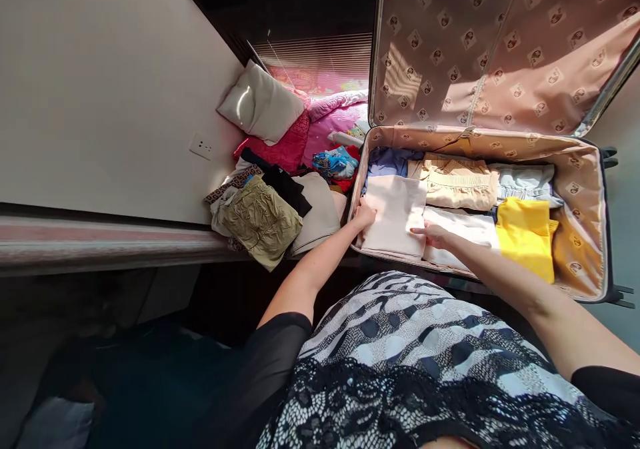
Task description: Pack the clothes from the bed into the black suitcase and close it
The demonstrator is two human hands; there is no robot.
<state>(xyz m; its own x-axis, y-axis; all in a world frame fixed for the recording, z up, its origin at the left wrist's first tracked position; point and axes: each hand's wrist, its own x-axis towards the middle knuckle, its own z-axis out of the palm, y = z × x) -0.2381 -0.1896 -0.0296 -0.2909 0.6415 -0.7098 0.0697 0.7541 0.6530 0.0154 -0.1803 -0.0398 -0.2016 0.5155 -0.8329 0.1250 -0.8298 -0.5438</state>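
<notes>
A folded pale pink garment point(393, 199) lies flat in the left front part of the open suitcase point(580, 169). At its left edge, my left hand point(367, 214) is closed on the cloth, its fingers partly hidden by the suitcase wall. My right hand point(433, 234) grips the garment's right edge, one fingertip showing on top and the others tucked out of sight. Just right of it lies a folded white garment point(463, 228), then a yellow one point(525, 232). Behind are a blue-purple garment point(393, 161), a beige one point(457, 181) and a light blue one point(525, 181).
The suitcase lid point(475, 56) stands raised at the back. Left of the suitcase are an olive garment point(263, 219), black cloth point(287, 189), a bright blue patterned cloth point(335, 162) and a white pillow point(263, 106). A white wall point(110, 102) borders the left side.
</notes>
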